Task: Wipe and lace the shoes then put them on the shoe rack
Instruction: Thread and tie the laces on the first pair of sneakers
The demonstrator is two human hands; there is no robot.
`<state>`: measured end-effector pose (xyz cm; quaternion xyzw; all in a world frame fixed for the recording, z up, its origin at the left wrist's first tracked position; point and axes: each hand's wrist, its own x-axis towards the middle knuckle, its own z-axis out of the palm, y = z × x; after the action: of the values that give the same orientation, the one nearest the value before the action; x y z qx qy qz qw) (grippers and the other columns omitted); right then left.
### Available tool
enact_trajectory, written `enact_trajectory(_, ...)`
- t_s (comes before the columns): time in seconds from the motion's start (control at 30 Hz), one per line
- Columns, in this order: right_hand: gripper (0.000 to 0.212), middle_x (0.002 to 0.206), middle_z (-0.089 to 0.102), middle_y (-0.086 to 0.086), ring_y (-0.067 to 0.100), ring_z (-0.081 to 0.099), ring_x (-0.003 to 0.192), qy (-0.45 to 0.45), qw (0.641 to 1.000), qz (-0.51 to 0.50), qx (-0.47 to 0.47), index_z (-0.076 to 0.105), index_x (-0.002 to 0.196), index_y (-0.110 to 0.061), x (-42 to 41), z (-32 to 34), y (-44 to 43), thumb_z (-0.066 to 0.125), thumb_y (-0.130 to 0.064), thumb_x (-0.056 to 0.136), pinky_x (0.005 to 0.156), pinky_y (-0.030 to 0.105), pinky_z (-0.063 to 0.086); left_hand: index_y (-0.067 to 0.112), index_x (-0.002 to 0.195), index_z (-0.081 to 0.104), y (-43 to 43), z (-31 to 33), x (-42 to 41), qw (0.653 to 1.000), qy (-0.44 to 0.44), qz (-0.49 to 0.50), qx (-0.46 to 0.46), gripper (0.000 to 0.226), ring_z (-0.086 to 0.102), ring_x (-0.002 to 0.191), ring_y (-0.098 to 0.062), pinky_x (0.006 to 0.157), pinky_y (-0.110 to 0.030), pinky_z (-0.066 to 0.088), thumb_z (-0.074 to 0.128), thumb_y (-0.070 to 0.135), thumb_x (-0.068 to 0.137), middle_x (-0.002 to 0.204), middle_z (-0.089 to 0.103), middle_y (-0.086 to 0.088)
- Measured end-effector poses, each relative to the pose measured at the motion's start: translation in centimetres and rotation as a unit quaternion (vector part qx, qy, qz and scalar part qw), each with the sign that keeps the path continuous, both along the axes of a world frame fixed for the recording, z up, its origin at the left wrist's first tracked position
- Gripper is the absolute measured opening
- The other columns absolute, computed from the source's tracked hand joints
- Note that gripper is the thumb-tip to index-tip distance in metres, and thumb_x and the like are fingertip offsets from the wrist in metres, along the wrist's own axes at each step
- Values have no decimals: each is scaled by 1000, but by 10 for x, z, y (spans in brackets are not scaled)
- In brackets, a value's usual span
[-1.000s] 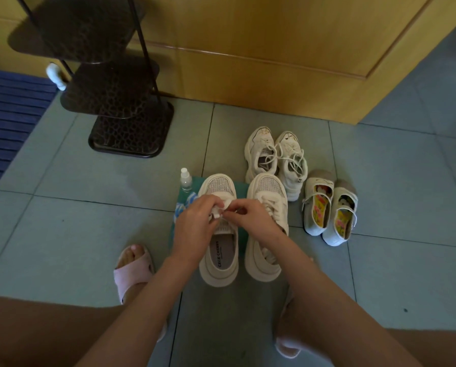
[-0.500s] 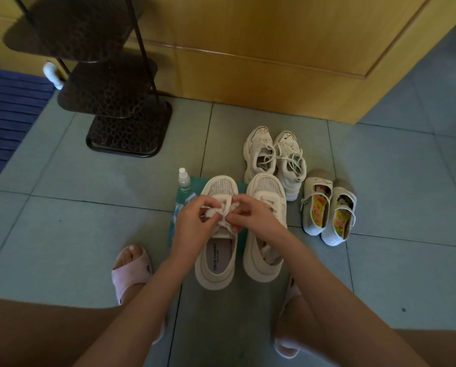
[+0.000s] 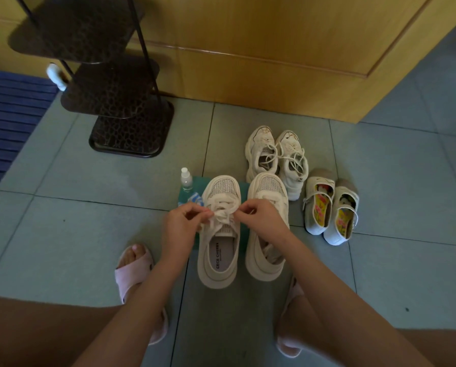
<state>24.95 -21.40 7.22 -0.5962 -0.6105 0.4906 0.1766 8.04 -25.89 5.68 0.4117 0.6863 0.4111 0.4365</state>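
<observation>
Two cream mesh sneakers stand side by side on a green cloth (image 3: 244,186) on the tiled floor. Over the left sneaker (image 3: 219,250), my left hand (image 3: 180,226) and my right hand (image 3: 261,219) each pinch an end of its white lace (image 3: 222,215) and hold it taut across the tongue. The right sneaker (image 3: 267,234) is partly covered by my right wrist. The dark three-tier shoe rack (image 3: 110,83) stands at the upper left with bare shelves.
A small spray bottle (image 3: 186,180) and a blue-white wipe (image 3: 195,201) sit left of the sneakers. White laced trainers (image 3: 274,157) and small strap shoes (image 3: 330,207) lie to the right. My feet in pink slippers (image 3: 133,271), a wooden cabinet (image 3: 274,49) and a blue mat (image 3: 7,123) surround the spot.
My hands have drawn apart over the left sneaker, pulling the lace ends outward from where they met at its middle.
</observation>
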Motion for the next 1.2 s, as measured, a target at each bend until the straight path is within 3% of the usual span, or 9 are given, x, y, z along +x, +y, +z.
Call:
enact_trajectory(0.13, 12, 65, 58, -8, 1, 52, 60, -18, 1000, 3, -13, 63, 74, -17, -1, 2, 0, 63, -13, 85, 58, 13, 39, 14, 84, 66, 0, 1, -3, 999, 10, -31, 2, 13, 63, 71, 2, 67, -9, 50, 71, 6, 76, 80, 67, 6)
enact_trajectory(0.27, 21, 64, 56, -9, 0, 50, 59, -63, 998, 27, 7, 58, 67, -22, 0, 4, 0, 64, -13, 84, 55, 10, 35, 16, 98, 67, 6, 8, -7, 999, 29, -41, 16, 26, 61, 75, 0, 68, -12, 51, 71, 2, 76, 81, 65, 8)
enact_trajectory(0.37, 17, 63, 55, -8, 1, 49, 58, -67, 997, 38, 12, 60, 69, -17, 3, 7, 0, 65, -11, 83, 52, 6, 36, 20, 90, 69, 6, 12, -9, 998, 35, -56, 15, 21, 63, 74, 6, 70, -11, 52, 70, 3, 77, 84, 66, 13)
enact_trajectory(0.47, 14, 61, 54, -7, 1, 48, 57, -85, 995, 41, 24, 61, 69, -14, 8, 6, 1, 66, -11, 82, 50, 3, 37, 24, 80, 67, 6, 9, -14, 999, 26, -40, 11, 21, 65, 78, -1, 72, -16, 52, 72, 4, 76, 83, 69, 10)
enact_trajectory(0.53, 13, 61, 54, -7, 2, 48, 57, -110, 992, 45, 29, 62, 70, -14, 10, 6, 1, 66, -13, 82, 51, 6, 36, 26, 78, 67, 5, 7, -17, 999, 14, -26, 16, 23, 65, 77, -2, 69, -13, 52, 73, 4, 75, 82, 69, 9)
enact_trajectory(0.67, 10, 62, 55, -2, 11, 51, 61, -142, 989, 42, 28, 62, 72, -13, 14, 5, -1, 65, -15, 82, 61, 28, 45, 23, 81, 67, 2, 9, -21, 1000, -13, -20, -8, 19, 66, 77, -5, 67, -14, 52, 73, 7, 75, 82, 70, 6)
enact_trajectory(0.83, 8, 72, 63, 7, 16, 56, 67, -154, 986, 40, 42, 64, 79, -8, 11, 3, -3, 63, -15, 83, 65, 34, 49, 22, 81, 66, 4, 19, -25, 993, -7, -116, -23, 17, 65, 72, -1, 63, -11, 50, 67, 5, 80, 81, 68, 5)
enact_trajectory(1.03, 15, 73, 63, 9, 12, 52, 63, -128, 991, 35, 34, 65, 80, -6, 8, 3, -5, 62, -19, 87, 53, 16, 37, 28, 79, 65, 1, 12, -19, 989, 33, -141, -42, 16, 62, 72, -11, 61, -18, 52, 71, 14, 79, 81, 66, 3)
enact_trajectory(1.2, 20, 76, 68, 18, 22, 62, 69, -143, 988, 45, 34, 68, 76, -3, 9, 1, -3, 64, -19, 87, 59, 25, 44, 18, 81, 65, 2, 11, -15, 992, -79, -64, -68, 9, 62, 76, -8, 54, -13, 51, 64, 10, 84, 83, 66, 2)
